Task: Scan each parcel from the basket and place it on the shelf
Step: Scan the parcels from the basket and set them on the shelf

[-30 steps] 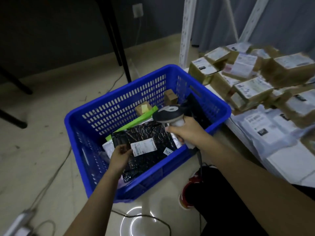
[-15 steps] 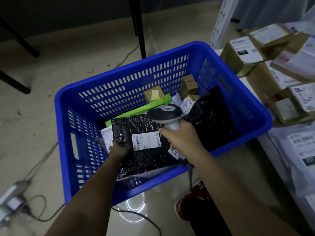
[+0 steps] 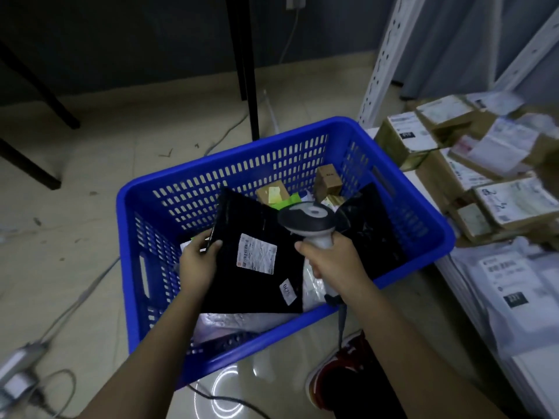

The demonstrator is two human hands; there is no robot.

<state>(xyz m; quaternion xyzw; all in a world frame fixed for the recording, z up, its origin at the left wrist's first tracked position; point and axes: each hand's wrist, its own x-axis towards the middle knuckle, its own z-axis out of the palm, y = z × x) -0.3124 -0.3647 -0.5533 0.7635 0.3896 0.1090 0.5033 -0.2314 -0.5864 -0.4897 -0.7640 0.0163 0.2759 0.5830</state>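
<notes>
We are at the scan step: our left hand grips the black parcel tilted over the basket at frame centre, our right hand grips the scanner; next we must aim at its label.

You stand in a dim room with a dark grey wall at the back and a pale, glossy tiled floor below it. A round ceiling light shows as a bright ring reflection on the tiles near your feet. Black furniture legs rise from the floor, with more slanted black legs to your left. A white wall socket feeds a cable running down the wall. Grey cables trail across the floor to a power adapter at lower left. White perforated metal uprights stand at right before a grey curtain.
</notes>
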